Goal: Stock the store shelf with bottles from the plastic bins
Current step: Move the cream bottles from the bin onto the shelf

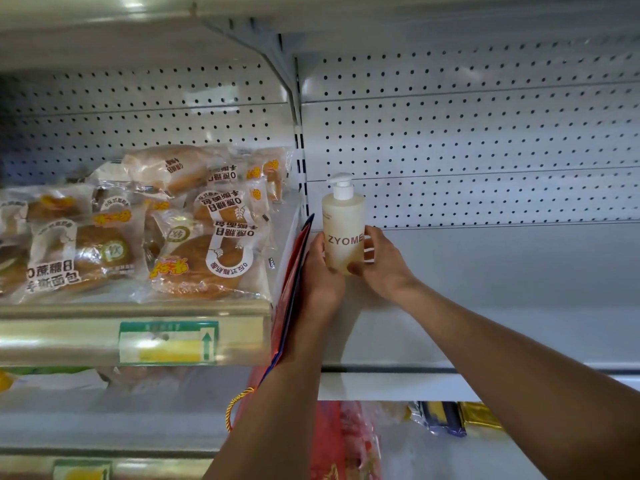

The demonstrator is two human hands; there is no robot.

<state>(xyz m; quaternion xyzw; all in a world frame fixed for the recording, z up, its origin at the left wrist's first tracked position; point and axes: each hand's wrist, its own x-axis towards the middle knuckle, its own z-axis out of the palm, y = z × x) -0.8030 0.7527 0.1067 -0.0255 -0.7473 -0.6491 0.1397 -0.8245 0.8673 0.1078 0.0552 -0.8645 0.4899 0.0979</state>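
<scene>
A cream pump bottle (343,226) with a white pump head and the lettering ZYOME stands upright at the left end of a white shelf (485,289). My left hand (320,271) grips its lower left side. My right hand (381,261) grips its lower right side, thumb across the front near the base. Both forearms reach up from the bottom of the view. No bin is in view.
A red and blue flat divider card (292,282) stands just left of my left hand. Several wrapped bread packs (138,230) fill the neighbouring shelf on the left. White pegboard (485,133) backs the shelf. Packaged goods (446,417) lie on the shelf below.
</scene>
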